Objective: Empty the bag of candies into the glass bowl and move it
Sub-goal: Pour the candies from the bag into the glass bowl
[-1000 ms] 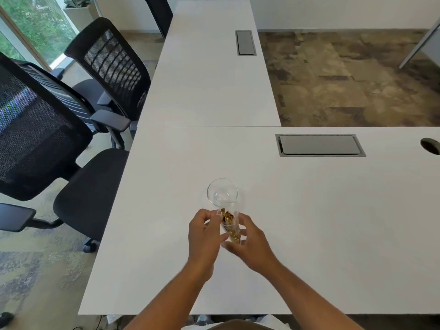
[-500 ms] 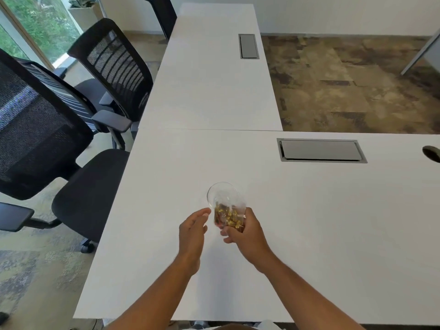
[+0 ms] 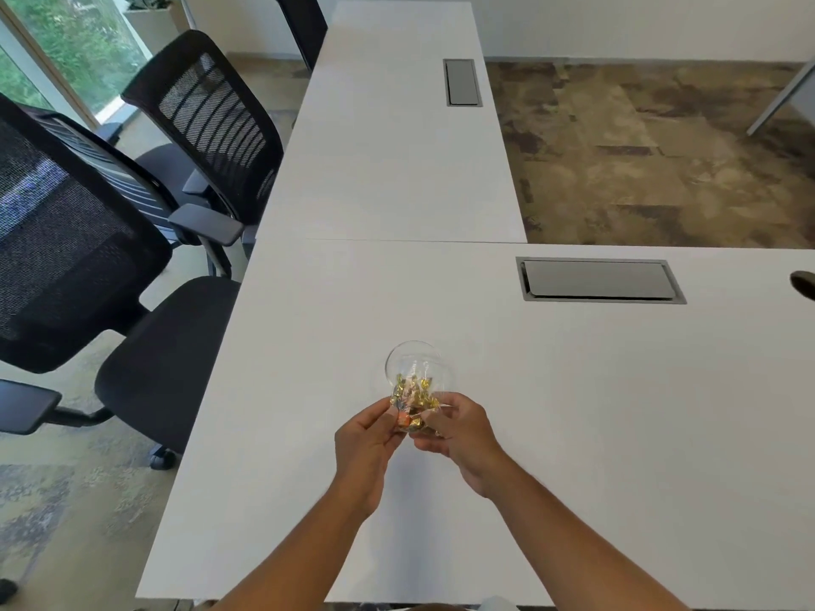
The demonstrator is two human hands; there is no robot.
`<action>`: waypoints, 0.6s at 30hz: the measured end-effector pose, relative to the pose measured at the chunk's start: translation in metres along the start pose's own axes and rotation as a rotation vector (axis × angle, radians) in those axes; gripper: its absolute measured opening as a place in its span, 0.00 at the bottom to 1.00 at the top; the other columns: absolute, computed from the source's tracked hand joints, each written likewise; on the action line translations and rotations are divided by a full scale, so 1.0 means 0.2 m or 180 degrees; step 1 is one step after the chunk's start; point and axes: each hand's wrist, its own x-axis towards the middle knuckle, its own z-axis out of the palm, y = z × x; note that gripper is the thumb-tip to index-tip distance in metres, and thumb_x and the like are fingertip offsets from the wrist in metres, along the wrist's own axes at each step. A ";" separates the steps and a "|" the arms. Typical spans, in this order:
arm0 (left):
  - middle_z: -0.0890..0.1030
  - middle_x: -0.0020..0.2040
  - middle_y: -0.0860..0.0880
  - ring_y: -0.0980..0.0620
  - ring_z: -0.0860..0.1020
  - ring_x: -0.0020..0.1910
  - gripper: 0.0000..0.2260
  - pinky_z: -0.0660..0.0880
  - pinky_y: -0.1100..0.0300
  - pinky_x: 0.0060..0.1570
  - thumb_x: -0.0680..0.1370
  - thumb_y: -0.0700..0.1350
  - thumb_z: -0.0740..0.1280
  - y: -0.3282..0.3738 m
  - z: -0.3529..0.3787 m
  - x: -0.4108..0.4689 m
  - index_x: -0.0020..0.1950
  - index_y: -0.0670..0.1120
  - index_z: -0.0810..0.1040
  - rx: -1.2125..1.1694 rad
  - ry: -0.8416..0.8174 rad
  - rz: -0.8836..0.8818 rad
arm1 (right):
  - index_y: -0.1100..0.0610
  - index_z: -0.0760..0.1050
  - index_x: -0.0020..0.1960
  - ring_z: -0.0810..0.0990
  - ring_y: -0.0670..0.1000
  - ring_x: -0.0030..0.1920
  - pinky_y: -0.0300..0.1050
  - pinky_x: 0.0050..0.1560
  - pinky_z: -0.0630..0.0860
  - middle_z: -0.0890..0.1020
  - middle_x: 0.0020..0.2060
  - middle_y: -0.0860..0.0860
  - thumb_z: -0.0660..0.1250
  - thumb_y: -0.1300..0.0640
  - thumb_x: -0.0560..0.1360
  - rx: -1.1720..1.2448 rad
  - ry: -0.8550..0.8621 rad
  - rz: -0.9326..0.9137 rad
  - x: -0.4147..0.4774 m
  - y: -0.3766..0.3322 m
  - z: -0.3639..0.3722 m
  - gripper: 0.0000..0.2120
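A small clear glass bowl (image 3: 412, 359) stands on the white table (image 3: 573, 412). Just in front of it I hold a clear plastic bag of gold-wrapped candies (image 3: 412, 401) with both hands, its top end overlapping the near side of the bowl. My left hand (image 3: 368, 438) pinches the bag's left side. My right hand (image 3: 456, 427) grips its right side from below. One orange candy shows near my left fingertips. Whether any candies lie inside the bowl cannot be told through the clear plastic and glass.
A grey cable hatch (image 3: 600, 280) is set into the table at the right, and a round cable hole (image 3: 803, 282) sits at the far right edge. A second white table (image 3: 397, 147) extends away ahead. Black mesh office chairs (image 3: 132, 258) stand close along the left.
My left hand let go of the bag half a second ago and has now come back onto it. The bag has shifted up toward the bowl, held between both hands.
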 end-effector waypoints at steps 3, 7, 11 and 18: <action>0.91 0.57 0.40 0.39 0.89 0.59 0.11 0.83 0.44 0.67 0.85 0.35 0.69 -0.01 -0.01 0.03 0.64 0.39 0.87 0.0040 0.0140 -0.0094 | 0.53 0.78 0.59 0.90 0.64 0.54 0.55 0.55 0.88 0.88 0.53 0.59 0.70 0.65 0.82 -0.0026 0.0199 0.0024 0.02 0.01 0.02 0.10; 0.91 0.57 0.39 0.39 0.89 0.59 0.11 0.83 0.43 0.68 0.85 0.34 0.69 -0.01 0.00 0.08 0.65 0.38 0.87 0.0103 0.0219 -0.0212 | 0.53 0.79 0.55 0.90 0.64 0.54 0.53 0.54 0.88 0.88 0.53 0.62 0.71 0.66 0.81 0.0011 0.0341 0.0110 0.06 0.01 0.03 0.09; 0.91 0.55 0.39 0.38 0.90 0.58 0.10 0.84 0.46 0.64 0.84 0.33 0.69 0.01 0.01 0.13 0.63 0.37 0.87 0.0132 0.0243 -0.0253 | 0.60 0.80 0.60 0.90 0.64 0.54 0.51 0.52 0.88 0.88 0.54 0.63 0.72 0.67 0.79 0.0158 0.0440 0.0279 0.11 0.01 0.04 0.10; 0.90 0.56 0.36 0.37 0.89 0.58 0.10 0.86 0.50 0.57 0.83 0.30 0.70 0.05 0.03 0.21 0.63 0.34 0.86 0.0064 0.0422 -0.0372 | 0.63 0.79 0.64 0.91 0.65 0.52 0.51 0.52 0.88 0.87 0.55 0.65 0.73 0.67 0.79 0.0313 0.0457 0.0491 0.17 -0.03 0.05 0.14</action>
